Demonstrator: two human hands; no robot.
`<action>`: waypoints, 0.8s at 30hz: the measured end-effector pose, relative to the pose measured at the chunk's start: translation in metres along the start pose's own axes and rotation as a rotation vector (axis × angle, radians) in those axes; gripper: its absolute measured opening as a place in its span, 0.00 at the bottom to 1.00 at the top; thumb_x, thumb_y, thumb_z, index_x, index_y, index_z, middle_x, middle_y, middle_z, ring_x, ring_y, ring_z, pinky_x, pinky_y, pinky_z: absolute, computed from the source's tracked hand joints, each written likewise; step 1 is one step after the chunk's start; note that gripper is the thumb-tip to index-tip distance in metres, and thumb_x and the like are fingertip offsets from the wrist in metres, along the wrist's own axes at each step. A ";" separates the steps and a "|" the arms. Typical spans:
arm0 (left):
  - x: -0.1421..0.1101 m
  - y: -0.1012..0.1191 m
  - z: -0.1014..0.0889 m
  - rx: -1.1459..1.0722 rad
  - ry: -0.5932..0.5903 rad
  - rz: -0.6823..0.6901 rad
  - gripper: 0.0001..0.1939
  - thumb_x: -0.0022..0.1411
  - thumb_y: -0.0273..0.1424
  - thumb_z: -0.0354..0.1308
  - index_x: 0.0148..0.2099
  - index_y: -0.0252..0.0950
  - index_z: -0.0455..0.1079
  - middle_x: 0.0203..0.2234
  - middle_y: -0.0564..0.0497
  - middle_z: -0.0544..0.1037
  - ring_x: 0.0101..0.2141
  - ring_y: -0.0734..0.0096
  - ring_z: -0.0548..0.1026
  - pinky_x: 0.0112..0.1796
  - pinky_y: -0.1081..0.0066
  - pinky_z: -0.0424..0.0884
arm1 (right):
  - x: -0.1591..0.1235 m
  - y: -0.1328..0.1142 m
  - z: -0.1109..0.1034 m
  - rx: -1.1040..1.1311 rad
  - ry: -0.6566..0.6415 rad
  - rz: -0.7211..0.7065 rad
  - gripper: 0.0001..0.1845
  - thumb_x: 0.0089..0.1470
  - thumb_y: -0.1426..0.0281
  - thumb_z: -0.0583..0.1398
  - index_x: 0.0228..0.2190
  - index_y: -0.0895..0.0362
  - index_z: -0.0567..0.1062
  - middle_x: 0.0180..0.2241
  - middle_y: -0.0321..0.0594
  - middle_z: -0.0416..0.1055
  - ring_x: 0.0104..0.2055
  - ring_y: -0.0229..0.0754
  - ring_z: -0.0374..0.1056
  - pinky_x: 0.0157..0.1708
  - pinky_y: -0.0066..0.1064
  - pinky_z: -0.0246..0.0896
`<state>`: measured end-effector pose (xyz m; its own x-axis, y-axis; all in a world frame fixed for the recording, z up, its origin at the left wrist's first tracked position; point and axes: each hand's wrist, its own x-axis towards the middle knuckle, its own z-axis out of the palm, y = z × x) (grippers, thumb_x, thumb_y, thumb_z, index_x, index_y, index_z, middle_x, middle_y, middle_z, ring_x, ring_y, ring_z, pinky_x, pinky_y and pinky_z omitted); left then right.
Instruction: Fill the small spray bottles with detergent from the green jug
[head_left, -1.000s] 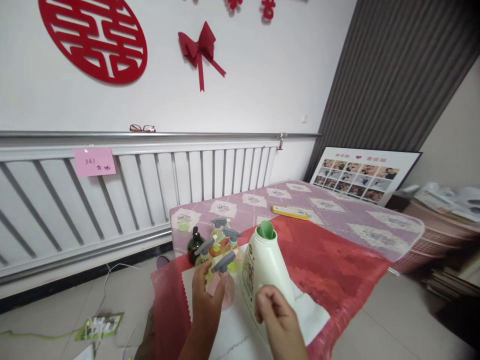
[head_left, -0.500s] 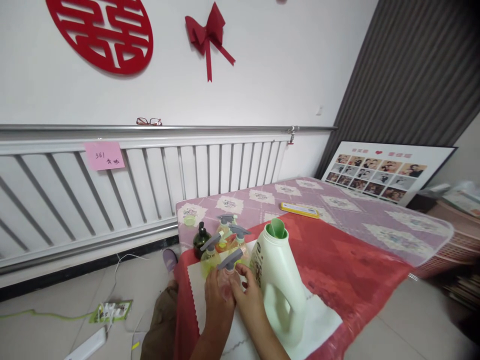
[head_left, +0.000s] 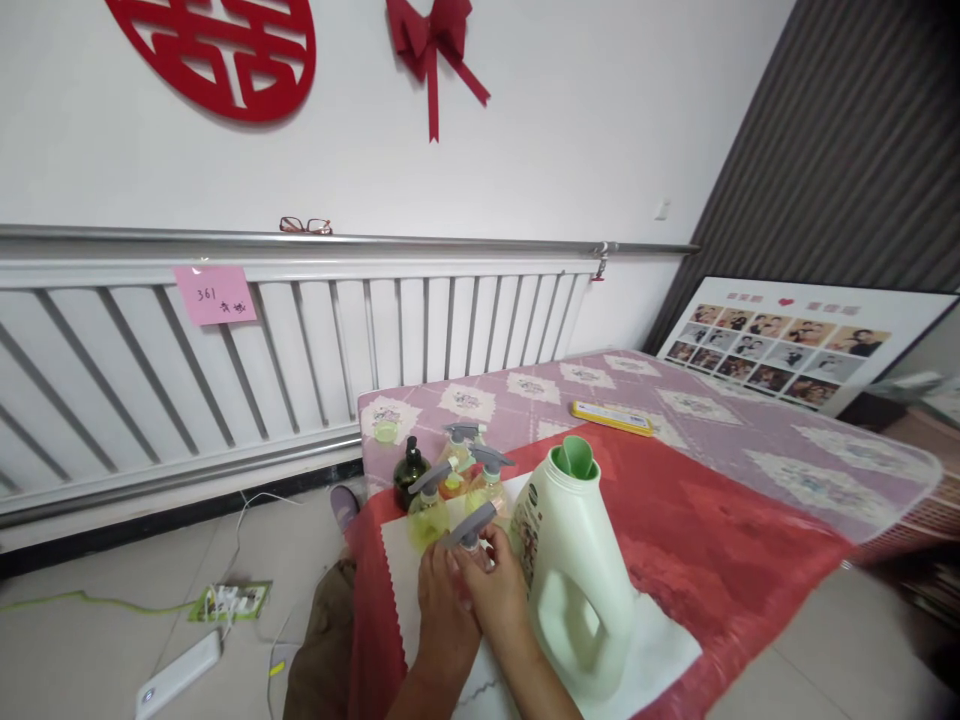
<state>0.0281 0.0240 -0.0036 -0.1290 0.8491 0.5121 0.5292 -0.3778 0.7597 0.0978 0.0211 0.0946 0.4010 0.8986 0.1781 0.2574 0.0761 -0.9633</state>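
Note:
A small clear pink spray bottle (head_left: 464, 590) with a grey trigger head (head_left: 474, 524) stands between my hands near the table's front left. My left hand (head_left: 444, 603) is closed round the bottle's body from the left. My right hand (head_left: 496, 585) is closed at its neck, just under the trigger head, and the fingers cover much of the bottle. Right beside it stands a large pale green jug (head_left: 574, 540) with a green spout in its uncapped mouth. Behind my hands are a yellow spray bottle (head_left: 428, 520), other spray bottles and a dark green pump bottle (head_left: 410, 474).
A white cloth (head_left: 660, 640) lies under the bottles on a red sheet (head_left: 675, 500). Farther back are a yellow flat case (head_left: 612, 417) and a pale green round lid (head_left: 385, 432). A radiator (head_left: 420, 335) runs along the wall. Cables and a power strip (head_left: 229, 601) lie on the floor.
My right hand's fingers have shifted round the neck, and the trigger head has turned slightly. Both hands stay on the spray bottle. The whole view has tilted a little.

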 end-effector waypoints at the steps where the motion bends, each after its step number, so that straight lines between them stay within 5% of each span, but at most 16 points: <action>1: -0.002 0.001 -0.001 0.007 -0.008 -0.011 0.26 0.62 0.27 0.49 0.62 0.33 0.59 0.56 0.35 0.67 0.59 0.48 0.65 0.57 0.45 0.63 | -0.001 0.000 -0.001 -0.004 -0.004 -0.004 0.12 0.44 0.64 0.62 0.34 0.54 0.72 0.32 0.39 0.79 0.34 0.47 0.75 0.38 0.36 0.70; 12: -0.009 0.007 -0.013 0.008 -0.069 0.000 0.22 0.61 0.32 0.54 0.57 0.38 0.64 0.54 0.39 0.70 0.57 0.49 0.66 0.57 0.48 0.64 | -0.016 0.008 -0.010 0.001 -0.024 -0.033 0.21 0.44 0.65 0.62 0.43 0.54 0.74 0.43 0.44 0.78 0.44 0.47 0.74 0.45 0.36 0.70; 18: -0.010 0.006 -0.013 -0.034 -0.038 -0.003 0.27 0.59 0.29 0.54 0.61 0.38 0.59 0.54 0.38 0.69 0.57 0.50 0.66 0.56 0.48 0.66 | -0.017 0.008 -0.007 0.000 -0.048 -0.003 0.13 0.47 0.64 0.63 0.36 0.53 0.72 0.32 0.39 0.79 0.33 0.45 0.75 0.35 0.34 0.72; 24: -0.008 0.011 -0.017 -0.051 -0.055 -0.019 0.27 0.61 0.31 0.54 0.62 0.34 0.58 0.55 0.37 0.68 0.56 0.51 0.67 0.56 0.51 0.67 | -0.019 -0.001 -0.014 -0.008 -0.093 -0.057 0.21 0.49 0.61 0.62 0.45 0.54 0.74 0.48 0.46 0.76 0.51 0.49 0.71 0.52 0.39 0.66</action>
<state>0.0207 0.0070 0.0076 -0.0918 0.8748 0.4757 0.4837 -0.3784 0.7892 0.1016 -0.0024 0.0949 0.3022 0.9293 0.2125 0.2842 0.1250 -0.9506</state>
